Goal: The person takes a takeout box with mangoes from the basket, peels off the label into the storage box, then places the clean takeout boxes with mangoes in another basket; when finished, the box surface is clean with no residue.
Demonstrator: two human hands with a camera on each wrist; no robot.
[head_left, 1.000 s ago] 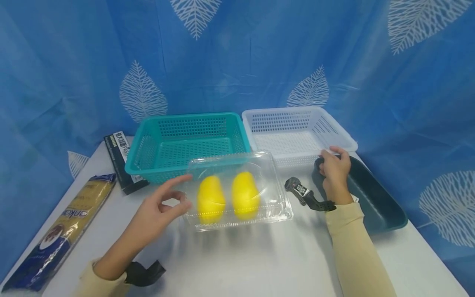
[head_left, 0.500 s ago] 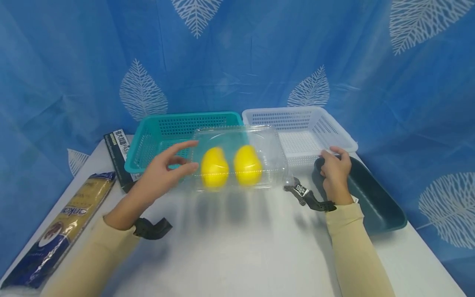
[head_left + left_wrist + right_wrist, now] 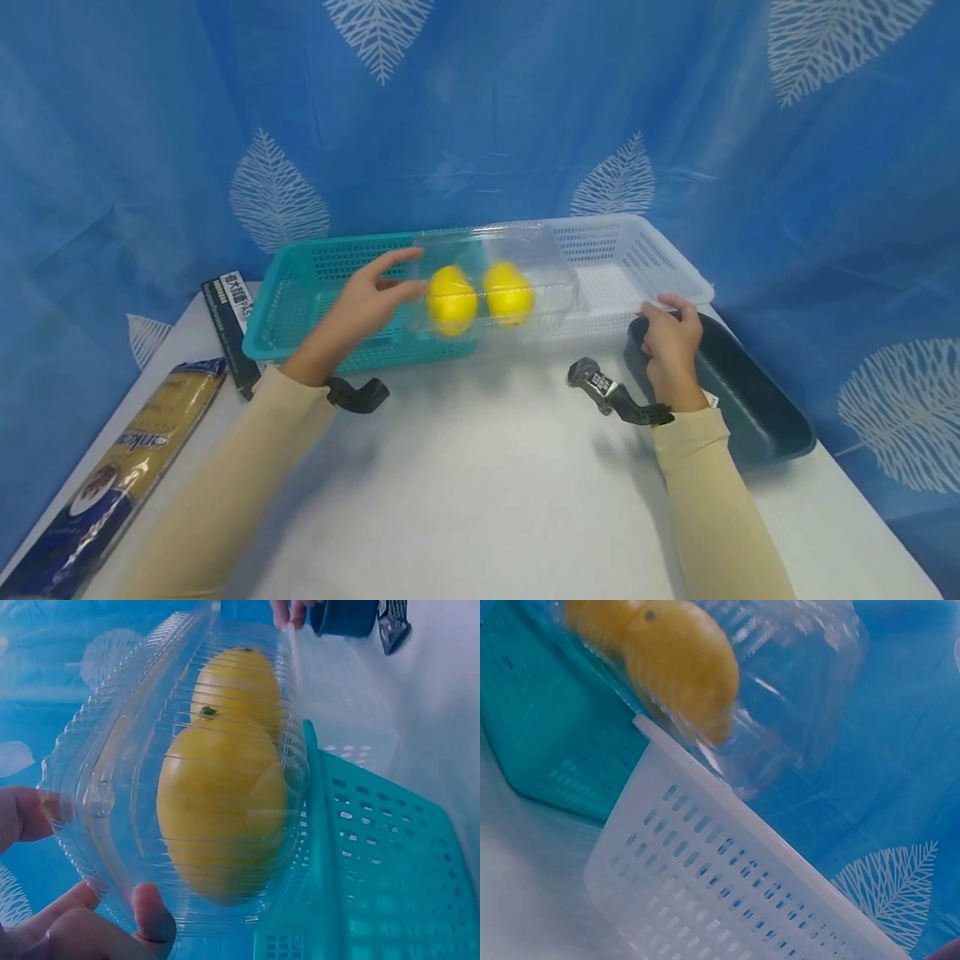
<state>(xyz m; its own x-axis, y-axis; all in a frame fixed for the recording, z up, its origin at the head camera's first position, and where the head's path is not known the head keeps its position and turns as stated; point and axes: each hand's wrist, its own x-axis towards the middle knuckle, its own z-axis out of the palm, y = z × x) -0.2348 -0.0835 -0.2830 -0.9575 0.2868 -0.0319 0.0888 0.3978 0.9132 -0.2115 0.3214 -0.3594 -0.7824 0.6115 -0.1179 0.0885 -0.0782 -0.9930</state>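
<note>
My left hand [image 3: 363, 304] pinches the left edge of a clear plastic clamshell box [image 3: 557, 293] between thumb and fingers. Inside lie two yellow mangoes, a left one [image 3: 452, 302] and a right one [image 3: 508, 293]; in the left wrist view the nearer mango [image 3: 221, 810] partly hides the other. The box hangs in the air over the place where the teal basket [image 3: 262, 321] and the white basket [image 3: 667, 250] meet. At the white basket's front right corner, my right hand [image 3: 672, 346] grips the rim with thumb and fingers.
A dark green tray [image 3: 772, 421] lies under and beside the right forearm. On the left are a dark pasta box [image 3: 231, 337] and a long gold-and-blue packet [image 3: 138, 446]. A blue leaf-patterned curtain [image 3: 487, 108] stands behind the baskets.
My left hand has raised the clamshell box with the mangoes and moved it away from me, slightly to the right, up over the baskets. The right hand keeps its place at the white rim.
</note>
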